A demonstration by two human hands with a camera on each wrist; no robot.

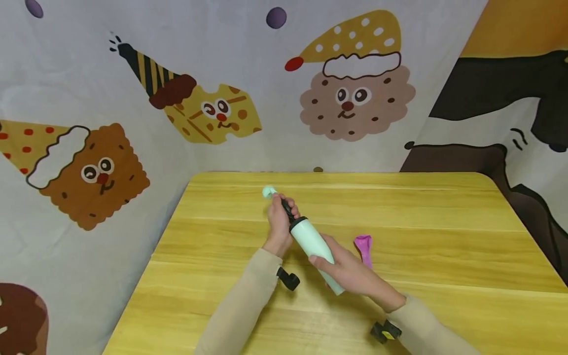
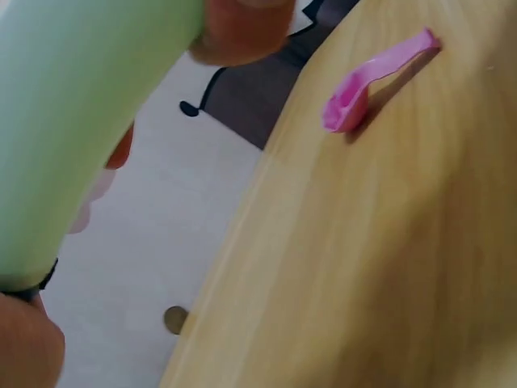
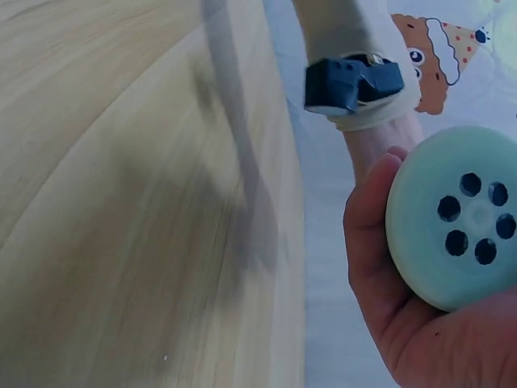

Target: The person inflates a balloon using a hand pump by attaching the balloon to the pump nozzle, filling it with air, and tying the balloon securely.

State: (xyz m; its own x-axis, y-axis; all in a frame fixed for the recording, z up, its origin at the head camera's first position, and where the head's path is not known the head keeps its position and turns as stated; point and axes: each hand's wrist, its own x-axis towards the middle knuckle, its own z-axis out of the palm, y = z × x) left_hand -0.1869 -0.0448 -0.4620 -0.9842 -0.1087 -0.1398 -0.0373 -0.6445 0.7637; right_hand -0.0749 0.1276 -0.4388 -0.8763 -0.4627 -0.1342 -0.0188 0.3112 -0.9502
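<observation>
A mint-green hand balloon pump (image 1: 312, 239) slants above the table, held in both hands. My left hand (image 1: 279, 219) grips its dark shaft at the far end, where a small mint tip (image 1: 268, 191) sticks out past the thumb. My right hand (image 1: 348, 268) wraps round the barrel, thumb lying across it. In the right wrist view the pump's round end (image 3: 481, 218) faces the camera, with a ring of several dark holes. Uninflated, a pink balloon (image 1: 364, 249) lies just right of my right hand, partly covered by it; the left wrist view shows the balloon (image 2: 355, 93) whole.
The wooden table (image 1: 443, 222) stretches under both arms. A cloth (image 1: 275, 123) printed with cartoon snacks hangs behind its far edge and along the left side. Dark cameras sit at the left wrist (image 1: 289, 280) and right wrist (image 1: 385, 333).
</observation>
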